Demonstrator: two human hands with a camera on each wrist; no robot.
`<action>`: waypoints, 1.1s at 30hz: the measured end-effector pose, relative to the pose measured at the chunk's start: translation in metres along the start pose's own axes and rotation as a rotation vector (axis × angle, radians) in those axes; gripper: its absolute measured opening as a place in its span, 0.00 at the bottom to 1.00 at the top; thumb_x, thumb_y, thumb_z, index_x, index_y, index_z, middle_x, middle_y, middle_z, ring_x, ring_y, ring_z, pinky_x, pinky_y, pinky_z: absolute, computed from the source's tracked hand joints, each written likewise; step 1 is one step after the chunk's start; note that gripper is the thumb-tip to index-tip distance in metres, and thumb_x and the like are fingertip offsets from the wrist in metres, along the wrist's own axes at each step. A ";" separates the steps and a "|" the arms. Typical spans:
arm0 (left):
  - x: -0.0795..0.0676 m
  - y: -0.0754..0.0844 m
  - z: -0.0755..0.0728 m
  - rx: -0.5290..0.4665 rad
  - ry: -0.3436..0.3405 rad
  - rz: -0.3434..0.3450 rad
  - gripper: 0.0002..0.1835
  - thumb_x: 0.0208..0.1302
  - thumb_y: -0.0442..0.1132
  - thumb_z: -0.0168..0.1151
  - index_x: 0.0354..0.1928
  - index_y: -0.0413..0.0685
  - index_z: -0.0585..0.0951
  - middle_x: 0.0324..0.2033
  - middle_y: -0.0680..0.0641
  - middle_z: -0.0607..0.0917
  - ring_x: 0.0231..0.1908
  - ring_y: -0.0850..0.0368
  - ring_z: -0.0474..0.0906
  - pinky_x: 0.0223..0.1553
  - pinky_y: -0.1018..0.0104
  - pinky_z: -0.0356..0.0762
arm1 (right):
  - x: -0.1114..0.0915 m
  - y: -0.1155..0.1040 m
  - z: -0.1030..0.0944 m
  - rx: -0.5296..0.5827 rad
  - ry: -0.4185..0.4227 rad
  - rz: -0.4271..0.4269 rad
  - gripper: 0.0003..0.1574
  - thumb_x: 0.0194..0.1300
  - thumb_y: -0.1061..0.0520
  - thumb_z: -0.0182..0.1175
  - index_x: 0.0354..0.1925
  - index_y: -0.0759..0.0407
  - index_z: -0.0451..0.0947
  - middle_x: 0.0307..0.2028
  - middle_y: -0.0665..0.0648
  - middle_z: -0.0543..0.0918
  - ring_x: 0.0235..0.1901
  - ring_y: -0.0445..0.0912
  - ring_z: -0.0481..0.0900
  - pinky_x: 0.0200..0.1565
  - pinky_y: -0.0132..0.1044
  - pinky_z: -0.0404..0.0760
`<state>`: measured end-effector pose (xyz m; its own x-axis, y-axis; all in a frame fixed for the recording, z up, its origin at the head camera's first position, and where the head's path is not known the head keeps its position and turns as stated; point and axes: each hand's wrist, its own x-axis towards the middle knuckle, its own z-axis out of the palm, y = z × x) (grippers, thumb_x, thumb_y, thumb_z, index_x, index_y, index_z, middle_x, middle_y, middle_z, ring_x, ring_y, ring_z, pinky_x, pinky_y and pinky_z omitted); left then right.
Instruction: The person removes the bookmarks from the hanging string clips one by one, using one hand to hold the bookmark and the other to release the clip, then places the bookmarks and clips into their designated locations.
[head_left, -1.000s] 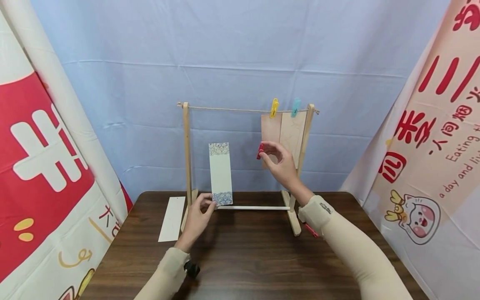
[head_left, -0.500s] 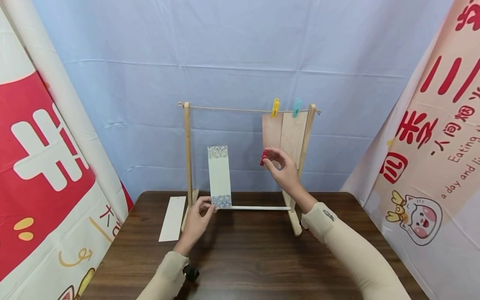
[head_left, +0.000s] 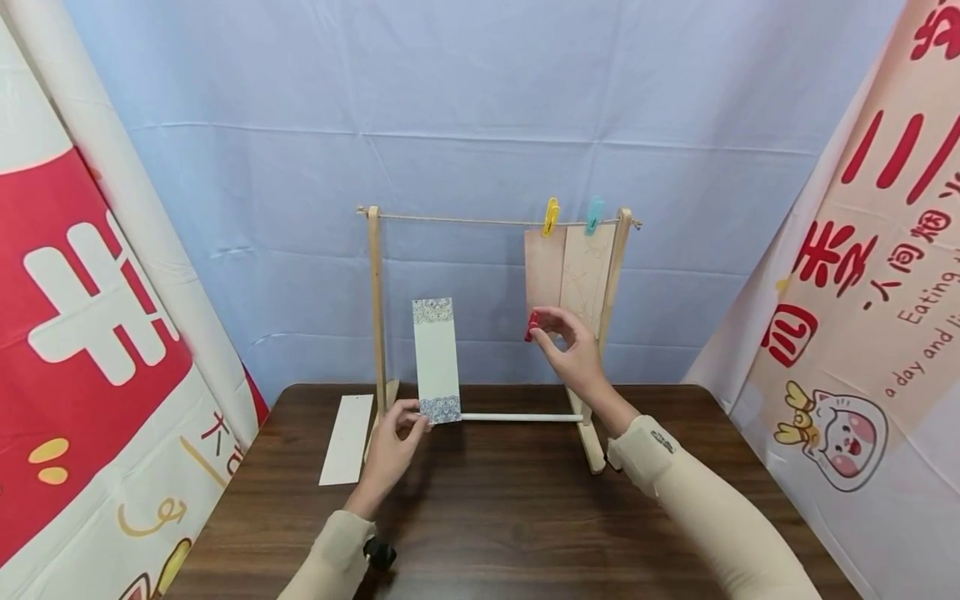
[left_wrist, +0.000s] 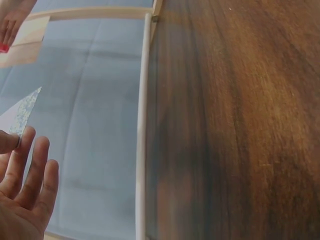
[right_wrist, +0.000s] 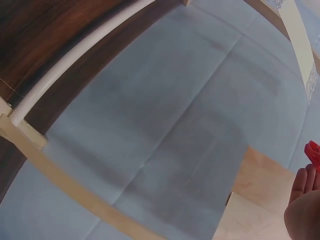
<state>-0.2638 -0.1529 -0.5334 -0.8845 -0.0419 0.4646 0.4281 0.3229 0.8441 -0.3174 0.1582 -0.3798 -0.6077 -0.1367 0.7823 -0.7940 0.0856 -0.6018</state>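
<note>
Red clothespin [head_left: 532,326] lowered, pinched in right hand [head_left: 576,357], patterned card [head_left: 437,358] lowered, pinched in left hand [head_left: 392,446]

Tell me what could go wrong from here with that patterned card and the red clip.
The left hand pinches the patterned card near just one bottom corner, so the card could tilt or slip.

The right hand holds the red clip near the hanging pink card in the head view, so it might knock that card.

Tugging the rope could jostle the cards already hanging.
</note>
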 end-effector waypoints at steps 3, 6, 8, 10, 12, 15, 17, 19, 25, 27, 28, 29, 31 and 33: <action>-0.001 -0.002 -0.001 -0.001 0.002 -0.001 0.13 0.75 0.32 0.69 0.57 0.41 0.82 0.35 0.48 0.92 0.38 0.51 0.90 0.43 0.67 0.84 | -0.003 0.002 -0.001 0.008 -0.008 0.010 0.21 0.68 0.80 0.63 0.58 0.84 0.76 0.47 0.81 0.82 0.45 0.50 0.83 0.54 0.30 0.82; -0.003 -0.005 -0.001 0.007 0.008 0.002 0.13 0.74 0.31 0.69 0.57 0.40 0.82 0.35 0.47 0.92 0.37 0.53 0.90 0.42 0.68 0.84 | -0.006 0.004 -0.003 0.005 -0.010 0.011 0.21 0.68 0.80 0.63 0.58 0.84 0.76 0.47 0.80 0.82 0.46 0.50 0.82 0.55 0.30 0.81; -0.004 -0.006 -0.001 0.016 0.010 0.007 0.13 0.74 0.31 0.69 0.57 0.40 0.82 0.35 0.47 0.92 0.37 0.53 0.90 0.41 0.69 0.84 | -0.008 0.005 -0.003 0.001 -0.007 0.003 0.21 0.68 0.81 0.63 0.58 0.84 0.76 0.47 0.80 0.82 0.46 0.50 0.83 0.54 0.30 0.81; -0.006 -0.006 -0.002 0.022 0.013 0.018 0.13 0.74 0.30 0.69 0.57 0.39 0.82 0.35 0.45 0.92 0.36 0.52 0.90 0.40 0.70 0.84 | -0.009 0.007 -0.004 -0.004 0.000 -0.004 0.21 0.67 0.81 0.63 0.58 0.84 0.77 0.46 0.80 0.82 0.46 0.50 0.83 0.54 0.30 0.81; -0.007 -0.007 -0.003 0.028 0.012 0.020 0.13 0.74 0.30 0.69 0.57 0.39 0.82 0.35 0.45 0.92 0.36 0.51 0.90 0.40 0.71 0.83 | -0.011 0.008 -0.004 -0.011 0.006 -0.008 0.21 0.67 0.81 0.63 0.57 0.84 0.77 0.46 0.79 0.83 0.45 0.50 0.83 0.54 0.29 0.81; -0.009 -0.008 -0.006 0.029 0.006 0.017 0.13 0.74 0.30 0.69 0.57 0.38 0.82 0.35 0.43 0.92 0.36 0.47 0.89 0.39 0.71 0.82 | -0.014 0.009 -0.005 -0.024 0.013 0.002 0.21 0.67 0.80 0.64 0.57 0.83 0.77 0.46 0.79 0.84 0.45 0.48 0.83 0.53 0.29 0.81; -0.010 -0.009 -0.008 0.030 -0.003 0.003 0.14 0.74 0.30 0.69 0.58 0.39 0.82 0.36 0.42 0.92 0.37 0.44 0.89 0.39 0.70 0.83 | -0.017 0.010 -0.007 -0.033 0.013 0.010 0.21 0.68 0.80 0.64 0.58 0.83 0.77 0.46 0.79 0.84 0.45 0.48 0.83 0.53 0.28 0.81; -0.012 -0.009 -0.010 0.034 -0.013 -0.011 0.14 0.75 0.31 0.68 0.58 0.39 0.82 0.36 0.40 0.91 0.37 0.42 0.89 0.40 0.69 0.83 | -0.020 0.011 -0.008 -0.033 0.014 0.024 0.21 0.68 0.79 0.64 0.58 0.82 0.77 0.47 0.79 0.84 0.45 0.47 0.83 0.53 0.28 0.81; -0.016 -0.010 -0.015 0.070 -0.020 -0.065 0.14 0.75 0.33 0.68 0.59 0.42 0.82 0.36 0.47 0.92 0.38 0.47 0.90 0.41 0.68 0.84 | -0.027 0.016 -0.010 -0.046 0.004 0.053 0.21 0.68 0.78 0.65 0.59 0.82 0.78 0.48 0.79 0.84 0.46 0.46 0.84 0.54 0.27 0.81; -0.017 -0.011 -0.017 0.076 -0.019 -0.070 0.14 0.75 0.33 0.69 0.59 0.43 0.82 0.35 0.50 0.92 0.38 0.49 0.90 0.42 0.67 0.84 | -0.030 0.018 -0.012 -0.055 0.004 0.066 0.21 0.69 0.78 0.65 0.59 0.81 0.78 0.48 0.78 0.85 0.46 0.45 0.84 0.54 0.27 0.81; -0.017 -0.012 -0.018 0.077 -0.019 -0.071 0.14 0.75 0.33 0.69 0.59 0.43 0.82 0.35 0.51 0.92 0.38 0.48 0.90 0.42 0.67 0.84 | -0.031 0.020 -0.012 -0.059 0.004 0.073 0.21 0.69 0.77 0.65 0.59 0.80 0.79 0.48 0.78 0.85 0.46 0.45 0.84 0.54 0.27 0.81; -0.018 -0.012 -0.018 0.078 -0.018 -0.072 0.14 0.75 0.33 0.69 0.59 0.43 0.82 0.35 0.51 0.92 0.38 0.48 0.90 0.42 0.67 0.84 | -0.033 0.025 -0.014 -0.061 0.004 0.075 0.21 0.69 0.76 0.66 0.59 0.78 0.79 0.49 0.76 0.85 0.47 0.44 0.84 0.55 0.27 0.81; -0.019 -0.013 -0.020 0.078 -0.015 -0.070 0.14 0.75 0.32 0.69 0.59 0.43 0.82 0.35 0.50 0.92 0.38 0.49 0.90 0.42 0.67 0.84 | -0.035 0.027 -0.015 -0.062 0.007 0.086 0.21 0.70 0.76 0.66 0.60 0.78 0.80 0.49 0.75 0.86 0.47 0.44 0.84 0.55 0.27 0.81; -0.020 -0.014 -0.022 0.083 -0.007 -0.066 0.14 0.74 0.32 0.69 0.58 0.43 0.82 0.35 0.50 0.92 0.38 0.49 0.90 0.42 0.67 0.84 | -0.036 0.027 -0.017 -0.061 0.010 0.091 0.21 0.70 0.75 0.66 0.60 0.78 0.79 0.50 0.75 0.86 0.47 0.45 0.84 0.55 0.27 0.81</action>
<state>-0.2484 -0.1778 -0.5486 -0.9117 -0.0591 0.4066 0.3522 0.3971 0.8475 -0.3171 0.1818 -0.4218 -0.6772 -0.1154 0.7267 -0.7348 0.1575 -0.6597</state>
